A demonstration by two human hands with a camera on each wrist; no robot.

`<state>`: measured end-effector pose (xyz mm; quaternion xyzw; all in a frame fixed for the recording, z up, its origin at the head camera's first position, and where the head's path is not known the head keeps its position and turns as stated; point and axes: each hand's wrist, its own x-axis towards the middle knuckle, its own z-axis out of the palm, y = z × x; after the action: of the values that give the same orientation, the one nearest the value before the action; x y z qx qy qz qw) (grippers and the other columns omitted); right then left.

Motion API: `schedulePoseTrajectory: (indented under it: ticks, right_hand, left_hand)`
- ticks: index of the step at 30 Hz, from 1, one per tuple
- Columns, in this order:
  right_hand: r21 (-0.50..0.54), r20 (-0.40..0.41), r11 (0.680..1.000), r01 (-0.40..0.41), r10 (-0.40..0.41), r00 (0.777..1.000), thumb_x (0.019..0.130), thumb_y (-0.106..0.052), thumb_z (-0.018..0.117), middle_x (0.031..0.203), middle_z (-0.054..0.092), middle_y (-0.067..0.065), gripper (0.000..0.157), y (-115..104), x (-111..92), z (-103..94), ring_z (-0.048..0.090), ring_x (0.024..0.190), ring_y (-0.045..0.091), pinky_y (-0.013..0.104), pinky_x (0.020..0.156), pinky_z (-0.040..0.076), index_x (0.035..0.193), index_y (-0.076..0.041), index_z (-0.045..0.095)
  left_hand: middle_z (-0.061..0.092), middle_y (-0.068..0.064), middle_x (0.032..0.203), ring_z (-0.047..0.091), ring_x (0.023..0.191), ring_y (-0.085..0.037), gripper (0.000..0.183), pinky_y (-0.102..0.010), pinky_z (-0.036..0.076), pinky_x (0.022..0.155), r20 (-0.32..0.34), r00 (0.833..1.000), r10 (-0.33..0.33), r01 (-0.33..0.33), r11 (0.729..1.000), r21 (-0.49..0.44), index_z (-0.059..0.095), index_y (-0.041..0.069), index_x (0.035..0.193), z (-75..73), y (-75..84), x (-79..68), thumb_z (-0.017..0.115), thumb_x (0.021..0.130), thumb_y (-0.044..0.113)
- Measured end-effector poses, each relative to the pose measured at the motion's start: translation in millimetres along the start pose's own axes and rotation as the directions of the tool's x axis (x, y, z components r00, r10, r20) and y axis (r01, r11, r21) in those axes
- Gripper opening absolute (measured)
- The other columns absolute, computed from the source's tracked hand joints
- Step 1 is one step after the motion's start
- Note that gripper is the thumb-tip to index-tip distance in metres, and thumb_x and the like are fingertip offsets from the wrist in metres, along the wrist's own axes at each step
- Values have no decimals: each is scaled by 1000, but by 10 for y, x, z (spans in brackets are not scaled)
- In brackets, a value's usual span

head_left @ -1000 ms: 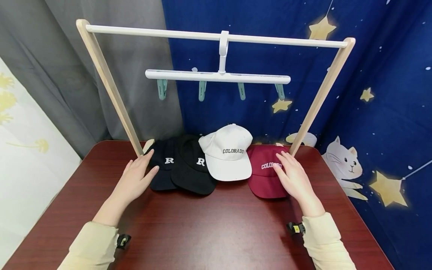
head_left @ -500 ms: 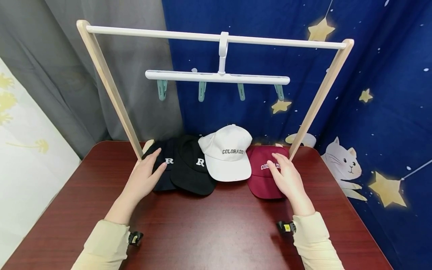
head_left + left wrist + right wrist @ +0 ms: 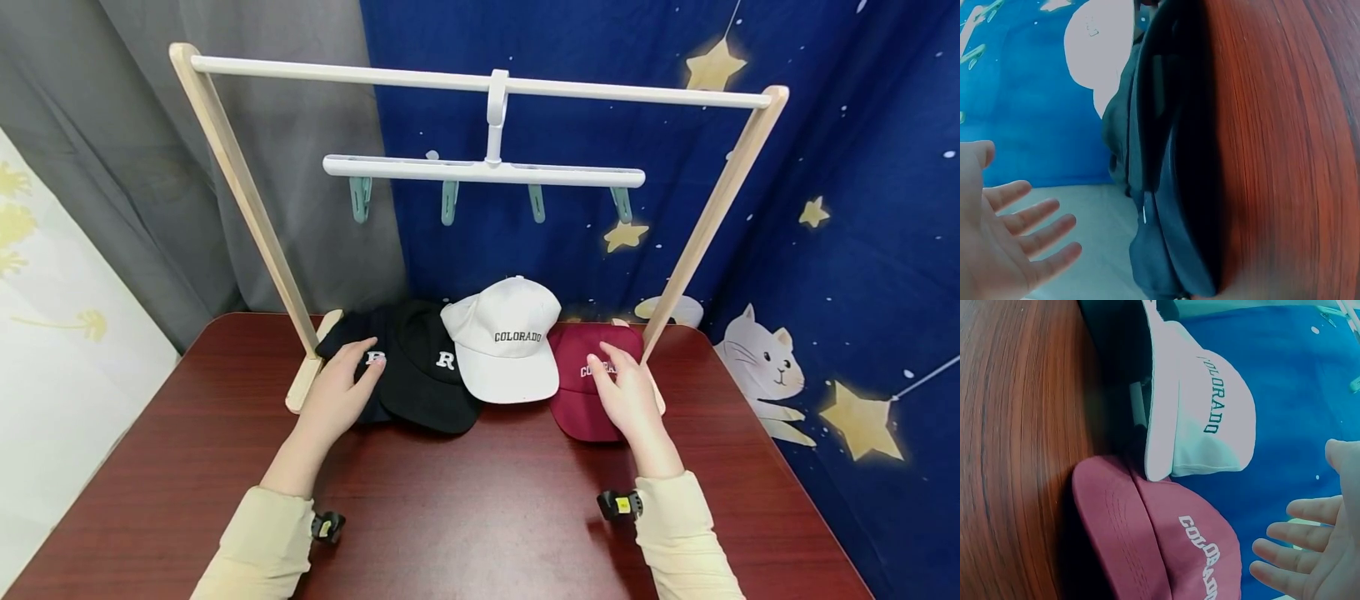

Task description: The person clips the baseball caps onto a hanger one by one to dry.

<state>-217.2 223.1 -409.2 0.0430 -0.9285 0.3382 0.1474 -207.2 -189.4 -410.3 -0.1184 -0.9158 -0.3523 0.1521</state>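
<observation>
Four... several caps lie in a row on the table: a navy cap [image 3: 372,410] with a white R, a black cap [image 3: 427,396] with an R, a white cap [image 3: 508,354] lettered COLORADO and a maroon cap [image 3: 592,415] with the same word. My left hand [image 3: 333,402] is over the navy cap, partly covering it in the head view. In the left wrist view its fingers [image 3: 1038,222] are spread and apart from the caps. Over the maroon cap is my right hand [image 3: 628,398], fingers extended; the right wrist view shows a gap between them and the cap. Neither hand holds anything.
A wooden rack with a white rail [image 3: 337,75] stands over the caps. From it hangs a white hanger [image 3: 483,171] with several teal clips [image 3: 448,202]. The dark red table [image 3: 480,508] ends at a grey and blue curtain [image 3: 465,242].
Both hands have moved inward: the left one rightward and slightly down over the navy cap, the right one slightly leftward over the maroon cap. The caps and hanger have stayed put.
</observation>
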Motion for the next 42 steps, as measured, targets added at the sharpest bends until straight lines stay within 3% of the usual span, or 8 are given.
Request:
schedulePoseTrajectory:
  ticks: [7,11,16,31,42]
  right_hand:
    - [86,2,996,-35,35,999,100,-32,51,133,51,24,50,-30,-11,54,54,115,36,48,96,42,135,4,49]
    - [123,14,991,-61,60,998,99,-29,52,131,52,24,48,-39,-12,87,55,114,34,46,95,44,134,4,50]
    - [154,20,984,-85,83,996,99,-28,52,129,54,23,47,-48,-16,127,55,113,34,45,95,45,133,5,50]
    - [150,58,978,-142,135,989,100,-33,51,129,56,21,48,-61,-42,258,56,115,33,46,99,40,134,1,52]
    - [167,51,975,-147,140,989,99,-31,52,127,58,20,46,-71,-88,400,57,112,32,45,98,41,132,2,54]
  left_hand:
    - [50,-15,136,46,124,-33,50,-53,37,98,-20,998,-59,58,998,-30,54,5,134,96,79,21,45,100,42]
    - [55,-12,130,54,115,-30,49,-51,41,92,-34,995,-99,98,994,-39,57,7,130,152,113,40,46,99,44]
    - [60,-12,119,59,101,-26,46,-47,45,85,-64,992,-105,101,993,-64,61,4,125,223,124,55,49,99,40]
    - [65,-10,100,59,81,-21,36,-39,45,75,-63,987,-148,135,975,-175,66,3,117,458,214,40,55,98,31]
    - [66,-6,98,57,76,-18,35,-36,45,71,-30,986,-166,158,970,-186,66,4,116,629,275,25,54,97,31]
